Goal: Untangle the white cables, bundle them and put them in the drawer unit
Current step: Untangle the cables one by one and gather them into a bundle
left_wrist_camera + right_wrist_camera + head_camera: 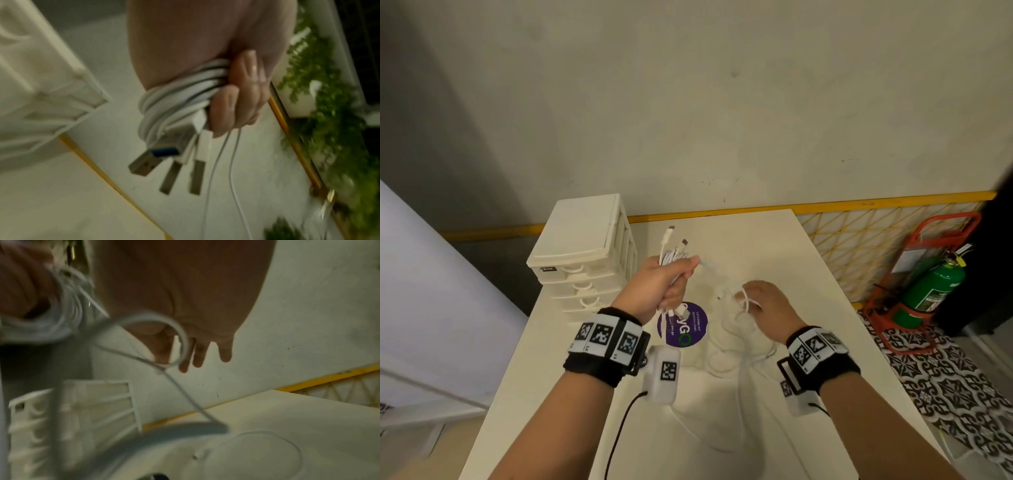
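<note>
Left hand (666,281) grips white cables (671,255) above table (808,274), beside drawer unit (585,246).

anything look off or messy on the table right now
Nothing damaged or spilled. The one untidy thing: loose white cables sprawl in tangled loops over the white table, partly covering a round purple sticker. The left hand grips a gathered bundle; the right hand has a loop hooked round its fingers.
</note>
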Action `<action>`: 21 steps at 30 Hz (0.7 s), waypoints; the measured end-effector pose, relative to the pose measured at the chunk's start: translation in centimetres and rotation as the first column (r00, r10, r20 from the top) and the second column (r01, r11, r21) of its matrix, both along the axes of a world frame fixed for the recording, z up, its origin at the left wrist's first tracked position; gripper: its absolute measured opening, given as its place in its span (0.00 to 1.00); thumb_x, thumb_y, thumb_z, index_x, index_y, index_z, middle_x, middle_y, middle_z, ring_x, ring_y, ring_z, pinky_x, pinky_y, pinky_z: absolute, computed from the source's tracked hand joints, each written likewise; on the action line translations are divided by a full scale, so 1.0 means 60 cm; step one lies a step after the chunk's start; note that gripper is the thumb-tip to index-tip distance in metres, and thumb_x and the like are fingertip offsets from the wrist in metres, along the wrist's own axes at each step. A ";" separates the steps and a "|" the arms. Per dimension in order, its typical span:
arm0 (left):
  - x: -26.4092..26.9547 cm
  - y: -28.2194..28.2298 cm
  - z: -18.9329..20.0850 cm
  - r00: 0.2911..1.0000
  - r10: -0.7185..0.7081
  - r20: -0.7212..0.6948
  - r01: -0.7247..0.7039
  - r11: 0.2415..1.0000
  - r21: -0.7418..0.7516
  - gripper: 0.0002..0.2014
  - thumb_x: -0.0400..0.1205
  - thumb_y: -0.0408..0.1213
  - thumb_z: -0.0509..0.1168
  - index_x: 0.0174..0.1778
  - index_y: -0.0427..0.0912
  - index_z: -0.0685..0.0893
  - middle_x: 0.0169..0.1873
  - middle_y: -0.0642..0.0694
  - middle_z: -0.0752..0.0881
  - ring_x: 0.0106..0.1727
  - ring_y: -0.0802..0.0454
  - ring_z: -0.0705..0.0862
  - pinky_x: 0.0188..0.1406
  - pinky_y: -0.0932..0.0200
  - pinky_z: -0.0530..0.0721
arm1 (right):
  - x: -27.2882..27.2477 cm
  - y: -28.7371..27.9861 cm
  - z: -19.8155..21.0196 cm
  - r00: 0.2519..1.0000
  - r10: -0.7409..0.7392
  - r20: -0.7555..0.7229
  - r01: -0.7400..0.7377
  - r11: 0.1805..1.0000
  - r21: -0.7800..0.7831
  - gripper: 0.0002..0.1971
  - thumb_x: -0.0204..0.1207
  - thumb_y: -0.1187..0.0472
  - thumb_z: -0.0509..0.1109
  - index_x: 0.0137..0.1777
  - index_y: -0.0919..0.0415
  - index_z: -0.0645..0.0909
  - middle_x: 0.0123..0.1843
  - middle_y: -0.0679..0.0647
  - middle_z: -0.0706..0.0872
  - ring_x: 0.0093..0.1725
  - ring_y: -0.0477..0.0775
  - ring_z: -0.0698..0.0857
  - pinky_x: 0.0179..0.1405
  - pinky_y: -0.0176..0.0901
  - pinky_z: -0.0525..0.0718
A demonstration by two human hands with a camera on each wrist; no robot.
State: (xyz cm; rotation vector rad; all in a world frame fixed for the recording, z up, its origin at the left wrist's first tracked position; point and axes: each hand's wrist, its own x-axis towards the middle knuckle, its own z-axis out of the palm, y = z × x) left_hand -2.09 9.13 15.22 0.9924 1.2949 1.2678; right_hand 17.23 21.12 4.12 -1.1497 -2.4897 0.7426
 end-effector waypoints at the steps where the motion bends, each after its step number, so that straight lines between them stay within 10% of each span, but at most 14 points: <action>1: 0.001 0.002 0.000 0.998 0.036 -0.058 -0.039 0.999 -0.036 0.17 0.83 0.39 0.64 0.27 0.41 0.73 0.11 0.51 0.65 0.11 0.55 0.60 0.13 0.67 0.59 | 0.000 0.000 0.008 0.994 -0.057 -0.093 0.055 0.998 -0.024 0.20 0.76 0.74 0.59 0.66 0.62 0.79 0.71 0.60 0.76 0.73 0.60 0.72 0.73 0.41 0.63; 6: 0.006 0.006 -0.015 0.970 0.117 -0.213 -0.147 0.981 -0.130 0.16 0.82 0.38 0.65 0.29 0.39 0.73 0.11 0.49 0.67 0.11 0.54 0.60 0.12 0.67 0.59 | -0.006 -0.022 0.099 0.598 -0.362 -0.715 0.369 0.916 -0.156 0.26 0.74 0.75 0.52 0.69 0.60 0.75 0.70 0.53 0.78 0.69 0.43 0.73 0.69 0.26 0.64; 11: 0.020 0.002 -0.009 0.993 0.036 -0.109 -0.048 0.993 -0.110 0.17 0.83 0.40 0.64 0.28 0.40 0.77 0.12 0.49 0.65 0.12 0.54 0.59 0.15 0.65 0.58 | -0.056 -0.063 0.095 0.917 0.153 -0.367 -0.140 0.988 0.062 0.28 0.77 0.68 0.59 0.78 0.57 0.65 0.72 0.47 0.75 0.71 0.42 0.71 0.75 0.37 0.63; 14: 0.030 -0.002 -0.007 0.995 -0.059 -0.086 0.049 0.993 -0.110 0.16 0.83 0.40 0.63 0.28 0.41 0.78 0.13 0.49 0.65 0.12 0.54 0.60 0.16 0.64 0.58 | -0.066 -0.057 0.081 0.902 0.086 -0.424 -0.101 0.995 -0.012 0.17 0.79 0.67 0.56 0.64 0.57 0.78 0.48 0.45 0.85 0.47 0.44 0.82 0.55 0.43 0.78; 21: 0.057 -0.013 -0.023 0.963 -0.249 0.107 0.251 0.968 -0.013 0.18 0.84 0.45 0.60 0.31 0.40 0.75 0.11 0.48 0.66 0.11 0.53 0.62 0.15 0.66 0.63 | -0.062 -0.005 0.146 0.897 0.125 -0.424 -0.045 0.980 0.194 0.15 0.79 0.65 0.54 0.59 0.55 0.79 0.55 0.49 0.86 0.54 0.45 0.84 0.54 0.36 0.78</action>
